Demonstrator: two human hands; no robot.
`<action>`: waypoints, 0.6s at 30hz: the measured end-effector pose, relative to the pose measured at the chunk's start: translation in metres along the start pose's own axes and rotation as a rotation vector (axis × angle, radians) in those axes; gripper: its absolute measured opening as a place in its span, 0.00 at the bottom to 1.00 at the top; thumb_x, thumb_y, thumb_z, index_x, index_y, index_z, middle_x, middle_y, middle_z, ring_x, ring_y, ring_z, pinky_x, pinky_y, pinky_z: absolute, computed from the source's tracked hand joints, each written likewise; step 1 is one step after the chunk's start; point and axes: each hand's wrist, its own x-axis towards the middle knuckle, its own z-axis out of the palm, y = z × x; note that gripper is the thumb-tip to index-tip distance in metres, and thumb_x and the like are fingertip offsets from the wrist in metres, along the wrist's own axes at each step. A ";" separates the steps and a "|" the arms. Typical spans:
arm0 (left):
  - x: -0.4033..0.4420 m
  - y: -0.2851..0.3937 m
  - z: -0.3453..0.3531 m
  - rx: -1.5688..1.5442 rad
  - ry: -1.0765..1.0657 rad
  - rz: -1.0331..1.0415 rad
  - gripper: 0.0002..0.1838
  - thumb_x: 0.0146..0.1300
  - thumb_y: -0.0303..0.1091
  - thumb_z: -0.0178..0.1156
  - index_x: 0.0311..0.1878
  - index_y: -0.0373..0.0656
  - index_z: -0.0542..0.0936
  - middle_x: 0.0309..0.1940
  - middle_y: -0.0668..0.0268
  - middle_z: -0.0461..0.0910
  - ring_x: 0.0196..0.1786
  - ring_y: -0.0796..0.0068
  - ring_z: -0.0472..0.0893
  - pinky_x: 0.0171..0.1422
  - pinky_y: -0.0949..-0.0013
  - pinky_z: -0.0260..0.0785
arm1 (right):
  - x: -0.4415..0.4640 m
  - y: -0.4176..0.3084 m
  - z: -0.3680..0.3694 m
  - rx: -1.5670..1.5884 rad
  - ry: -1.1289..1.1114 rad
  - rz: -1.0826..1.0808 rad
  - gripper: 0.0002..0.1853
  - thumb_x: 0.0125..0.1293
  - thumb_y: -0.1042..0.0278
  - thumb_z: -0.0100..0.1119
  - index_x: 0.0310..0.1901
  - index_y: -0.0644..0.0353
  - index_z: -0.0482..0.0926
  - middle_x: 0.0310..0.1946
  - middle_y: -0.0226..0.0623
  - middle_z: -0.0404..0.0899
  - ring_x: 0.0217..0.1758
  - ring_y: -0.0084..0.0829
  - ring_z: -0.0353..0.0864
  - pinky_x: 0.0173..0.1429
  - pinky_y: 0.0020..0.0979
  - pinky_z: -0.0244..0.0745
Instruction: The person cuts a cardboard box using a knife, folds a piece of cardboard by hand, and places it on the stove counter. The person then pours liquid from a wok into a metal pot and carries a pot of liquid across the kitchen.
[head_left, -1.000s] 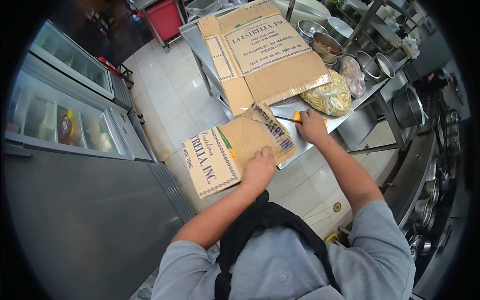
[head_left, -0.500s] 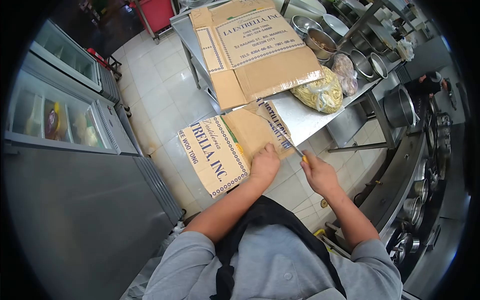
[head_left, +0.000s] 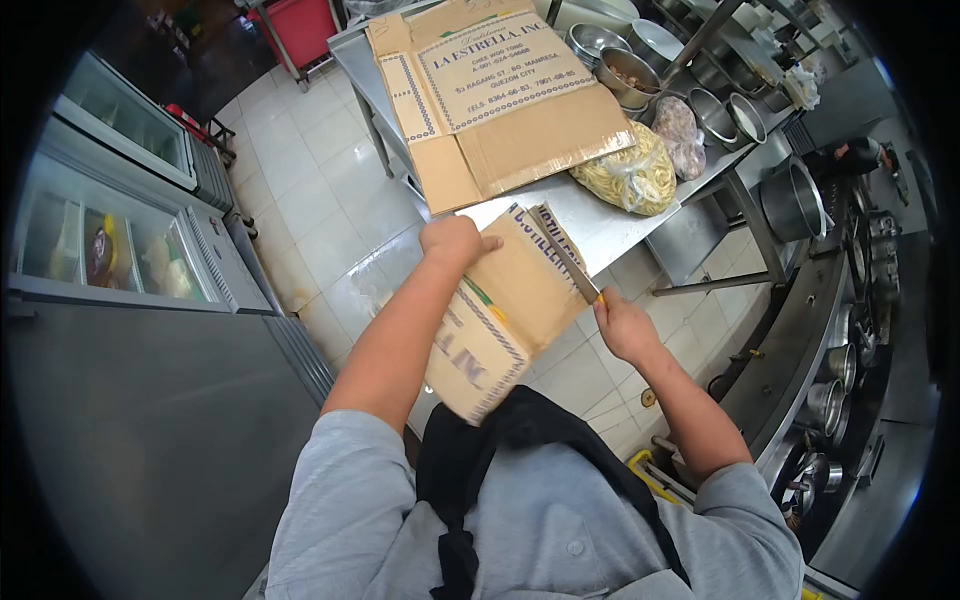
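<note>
A cut piece of printed cardboard [head_left: 530, 290] is held out in front of my body, near the corner of the steel table. My left hand [head_left: 452, 243] grips its upper left edge, the thumb lying on the face and the other fingers hidden. In my right hand [head_left: 627, 327] is a knife [head_left: 568, 248] with a yellow handle; its blade lies along the torn, lettered strip at the cardboard's right side. I cannot tell how deep the blade sits in it. On the table lies a larger flattened cardboard box [head_left: 540, 140].
The steel table [head_left: 600, 240] bears a bag of yellow noodles [head_left: 640, 178], a bag of pinkish food [head_left: 678, 140] and several metal bowls [head_left: 628, 85]. Glass-door fridges [head_left: 120, 235] stand left, a stove counter [head_left: 800, 330] right. Another person [head_left: 850, 160] is at the far right.
My left hand has gone from the cardboard's lower middle to its upper left edge. The piece has turned and come nearer my body. The knife stays at the lettered strip.
</note>
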 end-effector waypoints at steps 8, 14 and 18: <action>0.020 -0.017 0.042 -0.373 -0.164 -0.024 0.37 0.61 0.64 0.54 0.50 0.33 0.81 0.50 0.46 0.81 0.53 0.52 0.80 0.57 0.60 0.71 | 0.003 -0.036 -0.033 -0.139 -0.079 0.029 0.16 0.72 0.56 0.43 0.46 0.61 0.67 0.35 0.54 0.81 0.37 0.54 0.81 0.41 0.52 0.74; 0.020 -0.017 0.044 -0.386 -0.209 -0.018 0.35 0.62 0.63 0.54 0.52 0.36 0.81 0.54 0.50 0.79 0.57 0.55 0.79 0.60 0.59 0.70 | 0.010 -0.065 -0.052 -0.219 -0.219 0.075 0.14 0.71 0.60 0.41 0.47 0.62 0.68 0.38 0.52 0.82 0.42 0.51 0.82 0.45 0.48 0.76; 0.008 -0.016 0.035 -0.426 -0.179 -0.054 0.34 0.62 0.62 0.55 0.51 0.37 0.82 0.52 0.51 0.81 0.55 0.56 0.80 0.58 0.59 0.71 | 0.012 -0.081 -0.075 -0.296 -0.272 0.065 0.13 0.71 0.62 0.41 0.48 0.62 0.69 0.39 0.51 0.82 0.44 0.49 0.82 0.47 0.47 0.76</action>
